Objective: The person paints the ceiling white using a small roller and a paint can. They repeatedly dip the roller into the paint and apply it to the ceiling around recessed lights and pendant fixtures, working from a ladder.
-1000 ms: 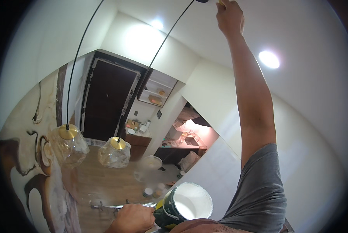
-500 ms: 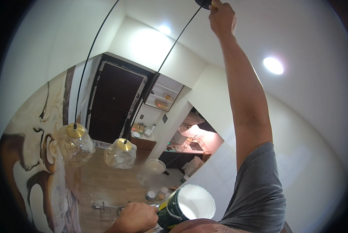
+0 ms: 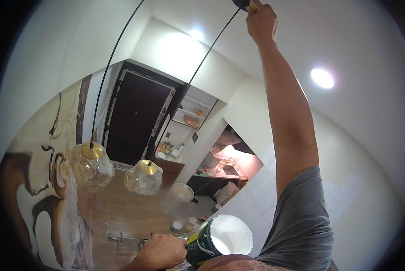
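Observation:
My right hand (image 3: 262,22) is raised to the ceiling at the top, closed round a tool with a yellow handle (image 3: 253,6); its working end is hidden. Right beside it is a black round ceiling plate (image 3: 241,4), with a black cord hanging from it. My left hand (image 3: 163,251) is closed in a fist at the lower edge, against a dark green paint bucket (image 3: 203,246). What its fingers hold is hidden. The bucket is tilted and shows white paint (image 3: 232,235) inside.
Two glass pendant lamps with brass caps, a left lamp (image 3: 93,167) and a right lamp (image 3: 144,177), hang on long cords. Far below are a dark door (image 3: 137,115), several paint tins (image 3: 176,226) and a lit kitchen counter (image 3: 229,167). A round ceiling light (image 3: 322,78) glows at right.
The whole view has shifted slightly, so things appear a little further right. My right hand stays by the ceiling plate and my left hand stays by the bucket.

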The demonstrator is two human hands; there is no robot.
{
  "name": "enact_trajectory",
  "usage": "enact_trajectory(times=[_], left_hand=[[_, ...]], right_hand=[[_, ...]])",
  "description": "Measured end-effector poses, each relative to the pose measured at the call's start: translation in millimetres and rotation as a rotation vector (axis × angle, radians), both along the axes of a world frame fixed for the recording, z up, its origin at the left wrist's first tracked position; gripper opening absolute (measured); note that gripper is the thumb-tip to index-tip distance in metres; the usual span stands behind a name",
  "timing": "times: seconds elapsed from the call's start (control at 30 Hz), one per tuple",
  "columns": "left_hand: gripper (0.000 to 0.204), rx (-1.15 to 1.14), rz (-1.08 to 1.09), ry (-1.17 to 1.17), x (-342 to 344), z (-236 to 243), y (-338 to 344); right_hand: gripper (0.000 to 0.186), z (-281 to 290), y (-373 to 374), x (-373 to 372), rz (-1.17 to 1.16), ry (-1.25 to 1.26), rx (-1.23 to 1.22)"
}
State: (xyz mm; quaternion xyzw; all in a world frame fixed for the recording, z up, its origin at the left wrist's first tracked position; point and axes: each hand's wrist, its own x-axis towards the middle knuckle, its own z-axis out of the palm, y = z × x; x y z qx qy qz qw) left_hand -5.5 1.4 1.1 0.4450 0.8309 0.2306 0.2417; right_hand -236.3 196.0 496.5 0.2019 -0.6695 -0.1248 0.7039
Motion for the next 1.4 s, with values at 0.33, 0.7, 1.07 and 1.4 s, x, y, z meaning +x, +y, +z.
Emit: enact_trajectory(times=[0.33, 0.7, 1.07, 1.4], left_hand=[[0.035, -0.004, 0.04, 0.006, 3.3, 1.6, -2.7], [0.034, 0.028, 0.045, 0.076, 6.1, -1.2, -2.1], [0.036, 0.015, 0.008, 0.052, 6.0, 8.1, -3.4], [0.034, -0.031, 0.037, 0.0, 5.0, 5.8, 2.2]], right_hand=[[0.047, -8.5, 98.2, 71.8, -0.301, 0.022, -0.076], [0.044, -50.6, 223.1, 103.3, -0.298, 0.11, -0.193], [0.047, -69.6, 226.8, 95.0, -0.144, 0.152, -0.225], [0.044, -21.9, 88.3, 70.8, -0.169, 0.053, -0.087]])
